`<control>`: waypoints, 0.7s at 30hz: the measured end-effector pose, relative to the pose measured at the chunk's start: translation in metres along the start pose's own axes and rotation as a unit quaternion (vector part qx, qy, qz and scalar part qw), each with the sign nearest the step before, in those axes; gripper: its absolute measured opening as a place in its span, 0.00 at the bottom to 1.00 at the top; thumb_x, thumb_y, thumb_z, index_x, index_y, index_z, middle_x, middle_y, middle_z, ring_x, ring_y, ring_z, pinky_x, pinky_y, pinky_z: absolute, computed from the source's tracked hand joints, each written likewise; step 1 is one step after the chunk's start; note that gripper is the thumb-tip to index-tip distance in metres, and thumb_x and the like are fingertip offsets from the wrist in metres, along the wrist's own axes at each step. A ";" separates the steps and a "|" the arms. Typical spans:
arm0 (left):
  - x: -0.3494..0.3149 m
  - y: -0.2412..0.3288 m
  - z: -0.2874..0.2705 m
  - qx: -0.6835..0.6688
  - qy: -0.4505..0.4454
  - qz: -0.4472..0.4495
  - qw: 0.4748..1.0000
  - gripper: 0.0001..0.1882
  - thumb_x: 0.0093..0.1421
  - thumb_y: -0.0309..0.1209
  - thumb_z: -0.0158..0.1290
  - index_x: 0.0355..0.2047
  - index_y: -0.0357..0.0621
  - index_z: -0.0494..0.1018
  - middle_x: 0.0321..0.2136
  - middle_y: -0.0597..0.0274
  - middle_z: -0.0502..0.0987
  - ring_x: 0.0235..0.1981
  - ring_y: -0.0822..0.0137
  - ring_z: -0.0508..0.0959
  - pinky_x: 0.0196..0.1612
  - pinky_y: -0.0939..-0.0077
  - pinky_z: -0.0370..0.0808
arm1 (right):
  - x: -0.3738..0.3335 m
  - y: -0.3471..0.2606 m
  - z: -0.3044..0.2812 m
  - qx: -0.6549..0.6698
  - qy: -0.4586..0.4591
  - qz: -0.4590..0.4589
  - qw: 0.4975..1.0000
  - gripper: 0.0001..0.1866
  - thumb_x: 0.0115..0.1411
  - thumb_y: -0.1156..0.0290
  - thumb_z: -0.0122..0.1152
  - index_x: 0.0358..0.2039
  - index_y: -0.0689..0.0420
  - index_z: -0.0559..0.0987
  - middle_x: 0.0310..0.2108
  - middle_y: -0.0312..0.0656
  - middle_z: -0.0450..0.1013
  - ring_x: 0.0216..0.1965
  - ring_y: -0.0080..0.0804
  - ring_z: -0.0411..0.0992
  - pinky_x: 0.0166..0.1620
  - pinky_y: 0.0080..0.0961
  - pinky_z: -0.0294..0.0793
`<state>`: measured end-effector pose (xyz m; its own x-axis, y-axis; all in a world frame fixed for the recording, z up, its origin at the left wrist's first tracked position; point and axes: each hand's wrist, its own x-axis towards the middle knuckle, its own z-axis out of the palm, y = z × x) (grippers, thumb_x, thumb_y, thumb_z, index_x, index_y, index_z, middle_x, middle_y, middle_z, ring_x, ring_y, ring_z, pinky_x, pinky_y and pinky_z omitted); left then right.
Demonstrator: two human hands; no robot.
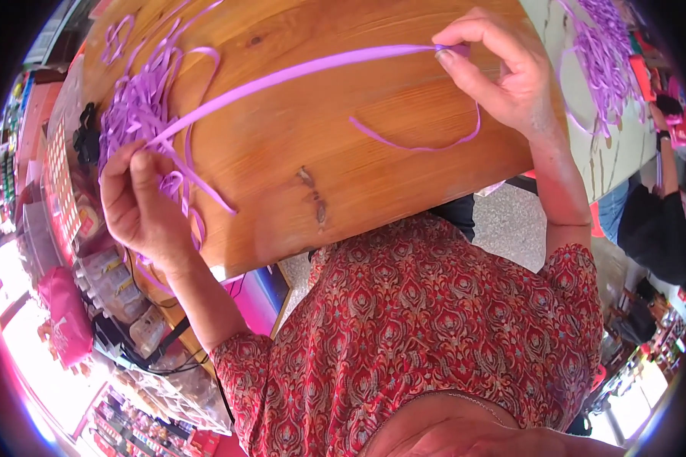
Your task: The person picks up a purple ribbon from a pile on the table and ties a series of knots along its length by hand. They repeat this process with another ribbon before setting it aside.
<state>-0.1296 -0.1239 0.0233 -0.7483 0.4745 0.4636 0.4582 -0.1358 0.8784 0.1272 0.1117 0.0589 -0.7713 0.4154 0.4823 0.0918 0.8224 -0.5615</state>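
A narrow purple ribbon [305, 72] stretches in a shallow arc above the wooden table, from one hand to the other. At its left end, my left hand [146, 194] pinches it between thumb and fingertips. My right hand [503, 72] pinches the other end between thumb and forefinger, the remaining fingers curled. From the right hand a loose tail hangs down and curls leftward over the wood. Just beyond my left hand lies a tangled heap of purple ribbons [141, 103], with strands trailing beside and below that hand.
The wooden table [404, 183] has dark knots. At the far right, a second bundle of purple ribbon [598, 61] lies on a pale surface. A black item [86, 133] sits by the left edge, near packaged goods and a pink bag [65, 316]. Another person in black [655, 221] is at right.
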 end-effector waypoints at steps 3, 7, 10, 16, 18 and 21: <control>0.006 -0.006 -0.010 0.035 0.019 0.020 0.999 0.05 0.61 0.24 0.51 0.36 0.35 0.73 0.24 0.66 0.73 0.24 0.76 0.70 0.30 0.85 0.67 | -0.011 0.017 0.001 0.017 -0.012 0.039 0.999 0.07 0.47 0.83 0.64 0.29 0.62 0.77 0.28 0.42 0.74 0.30 0.32 0.74 0.32 0.20 0.72; 0.009 -0.010 -0.028 0.083 0.045 0.032 0.995 0.06 0.62 0.27 0.50 0.35 0.36 0.72 0.23 0.65 0.73 0.24 0.75 0.70 0.32 0.83 0.67 | -0.016 0.033 -0.001 0.010 -0.008 -0.057 0.998 0.09 0.50 0.85 0.60 0.34 0.63 0.76 0.28 0.40 0.73 0.29 0.26 0.72 0.34 0.20 0.71; 0.013 -0.018 -0.043 0.090 0.054 0.035 0.994 0.07 0.64 0.29 0.49 0.34 0.37 0.71 0.23 0.65 0.73 0.24 0.75 0.69 0.32 0.82 0.67 | -0.023 0.040 -0.008 -0.005 0.016 -0.055 0.998 0.09 0.49 0.84 0.61 0.33 0.63 0.77 0.28 0.39 0.73 0.28 0.26 0.72 0.33 0.20 0.71; 0.005 -0.040 -0.057 0.216 0.048 -0.019 0.975 0.08 0.63 0.27 0.50 0.39 0.37 0.73 0.25 0.65 0.74 0.26 0.76 0.70 0.32 0.80 0.70 | -0.027 0.021 -0.025 0.006 0.032 0.040 0.999 0.07 0.49 0.83 0.63 0.30 0.61 0.78 0.29 0.41 0.74 0.31 0.32 0.74 0.34 0.22 0.72; 0.006 -0.048 -0.057 0.248 0.027 -0.018 0.968 0.09 0.60 0.27 0.54 0.40 0.36 0.73 0.28 0.66 0.75 0.28 0.76 0.72 0.34 0.85 0.71 | -0.028 0.019 -0.026 0.019 0.025 0.051 0.998 0.07 0.50 0.83 0.63 0.31 0.61 0.78 0.30 0.41 0.75 0.32 0.32 0.74 0.35 0.22 0.72; 0.001 -0.052 -0.032 0.376 -0.010 0.021 0.927 0.16 0.57 0.27 0.56 0.45 0.35 0.71 0.38 0.56 0.75 0.39 0.65 0.75 0.42 0.73 0.73 | -0.026 0.015 -0.026 0.052 0.040 0.072 0.995 0.07 0.51 0.83 0.62 0.32 0.62 0.78 0.31 0.42 0.75 0.33 0.31 0.74 0.37 0.22 0.71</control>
<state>-0.1698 -0.1442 -0.0186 -0.7171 0.4992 0.4864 0.6965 0.4858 0.5281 0.1654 0.1237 0.0552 -0.7016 0.5586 0.4425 0.1275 0.7094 -0.6932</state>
